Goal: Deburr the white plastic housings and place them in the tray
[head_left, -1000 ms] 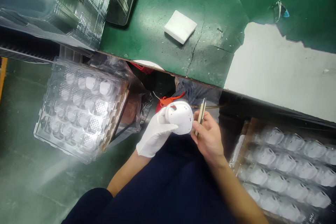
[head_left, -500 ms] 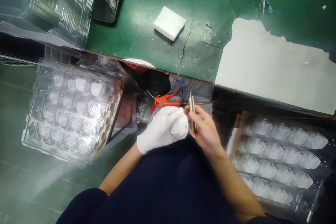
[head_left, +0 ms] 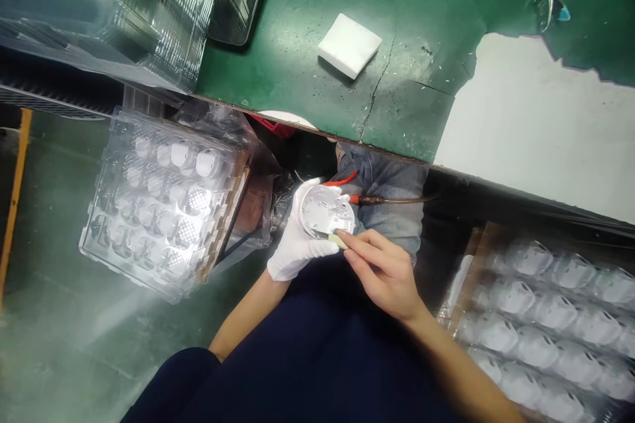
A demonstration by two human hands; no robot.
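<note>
My left hand (head_left: 292, 248), in a white glove, is closed round a round white plastic housing (head_left: 325, 206), whose hollow inside with small moulded details faces up. In my bare right hand (head_left: 389, 272) is a small knife (head_left: 338, 240) with a pale yellow handle, pinched between thumb and fingers. Its thin blade lies at the housing's near rim; whether it touches cannot be made out. Behind the housing, an orange air blow gun (head_left: 354, 199) with a hose rests on my lap, mostly hidden by the gloved hand.
To the left stands a clear plastic tray stack (head_left: 94, 225) with a few white parts in its pockets. A tray (head_left: 471, 258) of several white housings sits at right. On the green table (head_left: 288, 79) lie a white block (head_left: 350, 45), stacked clear trays (head_left: 163, 20) and a white sheet (head_left: 536, 119).
My left hand has turned the housing from its outer side to its open inside. My right hand has tipped the knife from upright down to the rim. The view has shifted left.
</note>
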